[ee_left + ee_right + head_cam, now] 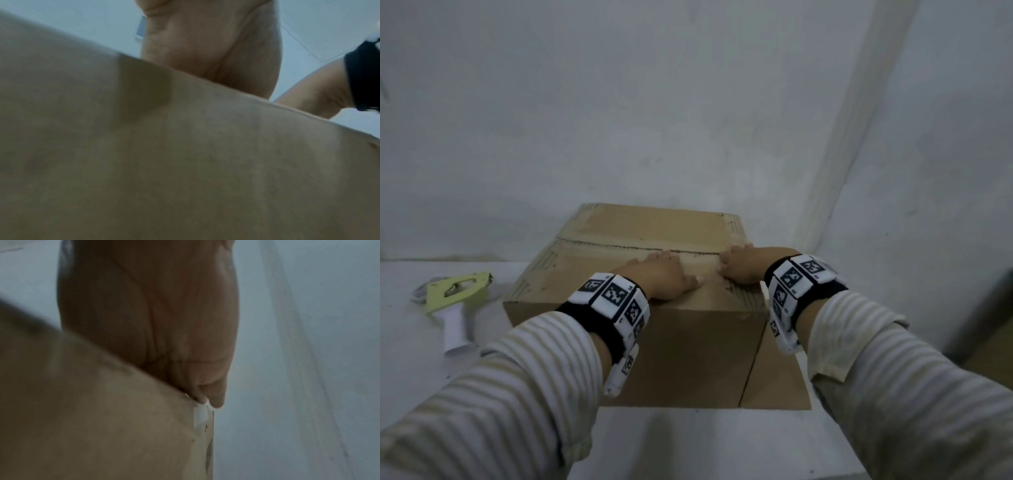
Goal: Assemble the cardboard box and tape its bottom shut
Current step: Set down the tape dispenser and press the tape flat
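While both flat hands, left hand (666, 279) and right hand (743, 265), fingers (739, 247) released, press the cardboard box (681, 356) flaps, keep the seam (619, 244) closed.

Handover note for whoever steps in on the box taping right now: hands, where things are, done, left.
Left hand: open, flat on top of the cardboard box, fingers toward the centre seam.
Right hand: open, pressing the top near the box's right edge.
Box stands assembled on the white table, flaps folded closed and facing up, close to the wall.
Tape dispenser: lies untouched on the table, left of the box.
Done: box erected, flaps shut. Whether fresh tape covers the seam cannot be told.
Left: probably pick up the dispenser and tape along the seam while one hand holds the flaps.
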`<state>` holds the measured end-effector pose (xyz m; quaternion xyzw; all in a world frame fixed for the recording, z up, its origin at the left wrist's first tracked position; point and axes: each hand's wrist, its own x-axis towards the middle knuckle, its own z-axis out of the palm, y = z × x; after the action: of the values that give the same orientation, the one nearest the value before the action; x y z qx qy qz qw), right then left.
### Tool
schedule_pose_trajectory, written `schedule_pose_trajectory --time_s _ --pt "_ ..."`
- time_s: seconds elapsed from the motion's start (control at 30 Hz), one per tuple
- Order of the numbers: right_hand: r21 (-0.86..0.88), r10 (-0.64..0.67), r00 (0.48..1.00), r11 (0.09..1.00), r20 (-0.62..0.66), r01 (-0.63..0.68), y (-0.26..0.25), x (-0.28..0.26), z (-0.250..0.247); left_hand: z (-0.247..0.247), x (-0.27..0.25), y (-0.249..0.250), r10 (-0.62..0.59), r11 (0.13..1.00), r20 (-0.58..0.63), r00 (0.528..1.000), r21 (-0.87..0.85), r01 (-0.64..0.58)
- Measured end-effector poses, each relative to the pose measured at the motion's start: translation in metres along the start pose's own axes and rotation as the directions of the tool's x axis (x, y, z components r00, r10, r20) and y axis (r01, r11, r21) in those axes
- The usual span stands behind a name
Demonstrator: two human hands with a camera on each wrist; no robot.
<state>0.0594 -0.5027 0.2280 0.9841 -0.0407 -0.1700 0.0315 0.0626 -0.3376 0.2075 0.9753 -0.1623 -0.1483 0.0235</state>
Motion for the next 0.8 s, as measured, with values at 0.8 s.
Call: schedule_pose_trajectory --time_s 0.8 --pt "0.072 0.018 1.0 0.997 -0.01 -0.018 -0.051 -0.095 0.033 0.012 -0.044 -0.166 -0.057 0.997 -0.26 0.964 -0.066 0.041"
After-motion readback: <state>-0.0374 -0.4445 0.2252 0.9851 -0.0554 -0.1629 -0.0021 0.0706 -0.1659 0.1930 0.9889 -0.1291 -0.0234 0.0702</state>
